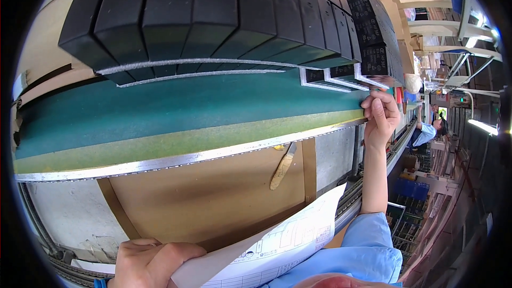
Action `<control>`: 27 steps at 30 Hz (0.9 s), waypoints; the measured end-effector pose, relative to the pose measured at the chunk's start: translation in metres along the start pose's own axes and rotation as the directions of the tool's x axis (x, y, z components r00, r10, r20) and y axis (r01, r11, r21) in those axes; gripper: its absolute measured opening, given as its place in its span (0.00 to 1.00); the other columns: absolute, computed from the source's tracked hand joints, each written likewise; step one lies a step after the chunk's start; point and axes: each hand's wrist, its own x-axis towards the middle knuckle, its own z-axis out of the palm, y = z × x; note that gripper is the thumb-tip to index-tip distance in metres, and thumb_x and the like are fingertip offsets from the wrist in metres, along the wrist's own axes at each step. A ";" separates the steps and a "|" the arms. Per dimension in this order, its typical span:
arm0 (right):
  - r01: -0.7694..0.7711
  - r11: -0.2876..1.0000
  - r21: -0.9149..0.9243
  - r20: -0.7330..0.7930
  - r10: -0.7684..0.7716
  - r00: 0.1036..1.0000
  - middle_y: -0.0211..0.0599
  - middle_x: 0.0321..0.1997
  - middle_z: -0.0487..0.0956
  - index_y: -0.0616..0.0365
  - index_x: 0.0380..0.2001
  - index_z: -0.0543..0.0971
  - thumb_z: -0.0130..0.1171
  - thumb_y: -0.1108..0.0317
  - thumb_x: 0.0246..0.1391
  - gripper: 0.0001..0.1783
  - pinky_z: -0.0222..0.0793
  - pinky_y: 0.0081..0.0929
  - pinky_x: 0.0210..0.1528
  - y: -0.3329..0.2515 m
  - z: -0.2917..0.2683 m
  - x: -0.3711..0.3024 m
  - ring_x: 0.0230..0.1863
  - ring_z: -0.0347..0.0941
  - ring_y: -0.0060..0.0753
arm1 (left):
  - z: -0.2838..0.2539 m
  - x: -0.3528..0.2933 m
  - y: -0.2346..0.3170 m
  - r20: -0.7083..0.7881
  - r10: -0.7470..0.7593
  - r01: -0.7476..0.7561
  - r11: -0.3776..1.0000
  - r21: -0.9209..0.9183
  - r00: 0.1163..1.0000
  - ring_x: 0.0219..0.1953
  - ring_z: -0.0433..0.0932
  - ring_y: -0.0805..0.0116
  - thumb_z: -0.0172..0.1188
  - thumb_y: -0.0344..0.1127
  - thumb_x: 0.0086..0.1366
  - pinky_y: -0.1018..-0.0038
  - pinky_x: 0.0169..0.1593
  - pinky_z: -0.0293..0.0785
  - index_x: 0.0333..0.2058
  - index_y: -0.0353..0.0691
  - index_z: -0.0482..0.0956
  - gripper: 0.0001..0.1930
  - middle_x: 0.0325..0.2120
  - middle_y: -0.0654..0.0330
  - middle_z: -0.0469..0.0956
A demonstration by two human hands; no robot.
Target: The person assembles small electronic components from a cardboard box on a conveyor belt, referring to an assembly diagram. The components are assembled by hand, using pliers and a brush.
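Note:
My left hand (152, 262), low in the picture, has its fingers curled round the edge of a white printed sheet (282, 237) with line drawings and tables. The sheet bends across in front of my blue sleeve. My right hand (382, 113) reaches to the far right end of a green work surface (213, 104). Its fingers are drawn together beside the surface's edge, just below black relays (370, 21) in white-edged trays (341, 77); whatever they may hold is hidden. Rows of larger plain black blocks (213, 13) stand stacked on white-edged trays left of the relays.
A yellowish strip (202, 137) and a metal rail (186, 158) run along the surface's near edge. Below lies a brown cardboard box (213, 197) with a yellow-handled knife (282, 168) on it. Further right, a person in blue (425, 132) is near shelving.

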 end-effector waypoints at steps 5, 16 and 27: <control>-0.014 0.999 0.037 0.071 0.011 0.997 0.38 0.25 0.76 0.66 0.34 0.75 0.51 0.68 0.54 0.10 0.59 0.12 0.24 -0.003 -0.013 0.002 0.20 0.65 0.18 | 0.000 0.000 0.001 -0.007 0.002 -0.002 1.000 -0.029 1.000 0.23 0.75 0.55 0.54 0.22 0.52 0.70 0.26 0.70 0.32 0.33 0.73 0.07 0.24 0.49 0.75; 0.090 0.996 0.029 0.894 -0.066 0.444 0.45 0.32 0.78 0.67 0.37 0.77 0.65 0.48 0.37 0.32 0.70 0.30 0.29 -0.085 0.029 -0.019 0.28 0.75 0.42 | 0.004 -0.001 0.006 -0.073 0.004 -0.006 0.999 -0.032 0.997 0.20 0.73 0.57 0.57 0.24 0.54 0.71 0.24 0.67 0.29 0.33 0.73 0.04 0.22 0.50 0.74; -0.015 0.986 -0.167 0.963 0.166 0.212 0.36 0.20 0.75 0.59 0.28 0.78 0.61 0.64 0.46 0.10 0.64 0.27 0.21 -0.076 0.018 -0.031 0.22 0.73 0.37 | 0.009 -0.008 0.002 -0.061 0.001 0.001 0.999 0.044 0.998 0.20 0.78 0.58 0.62 0.28 0.51 0.74 0.23 0.72 0.28 0.38 0.73 0.07 0.19 0.54 0.77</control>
